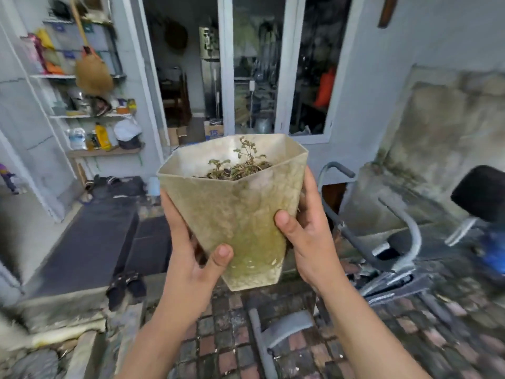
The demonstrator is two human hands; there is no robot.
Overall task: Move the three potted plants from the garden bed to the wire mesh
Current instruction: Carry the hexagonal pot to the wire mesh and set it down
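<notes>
Brick patio; both hands (246, 242) grip potted plant (235, 209), upright.

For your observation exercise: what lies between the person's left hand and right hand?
In the head view, the pale angular pot fills that gap. The left hand and right hand press its opposite sides, and a small sparse plant grows inside.

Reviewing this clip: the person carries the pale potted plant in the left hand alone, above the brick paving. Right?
Not quite. The head view shows both the left hand and the right hand gripping the pale potted plant, above the brick paving.
</notes>
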